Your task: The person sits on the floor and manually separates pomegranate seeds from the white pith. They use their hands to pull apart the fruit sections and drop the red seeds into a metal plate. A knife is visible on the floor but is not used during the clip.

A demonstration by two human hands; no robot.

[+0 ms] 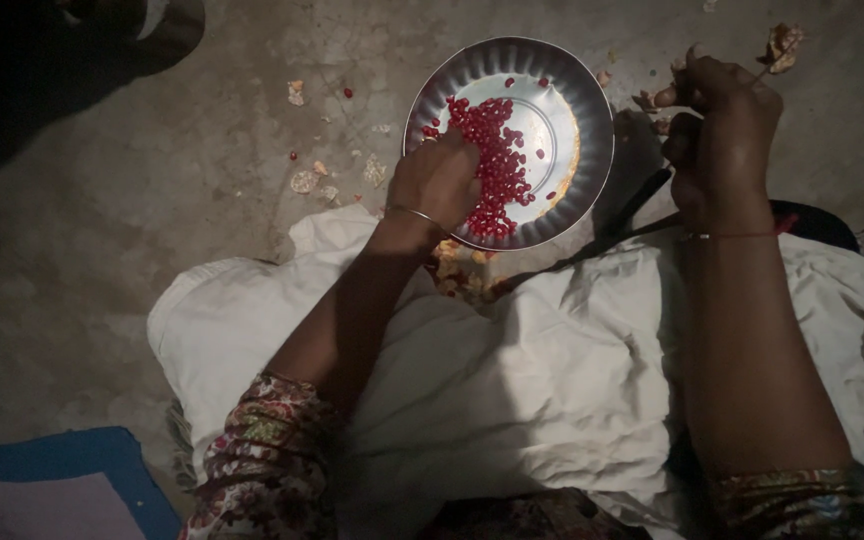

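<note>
While the left hand (439, 178) rests curled on the red pomegranate seeds (492, 165), fingers bunched together in the steel plate (592, 130), the right hand (717, 125) hovers beside the rim, fingers pinched on a scrap of peel (782, 45). Step in hand, I judge: sorting seeds; next calls for a gentle sweep.

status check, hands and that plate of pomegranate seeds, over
Left hand down in the pomegranate seeds on the steel plate. Right hand raised beside the plate, closed; what it grips is unclear. Peel scraps on the floor.
</note>
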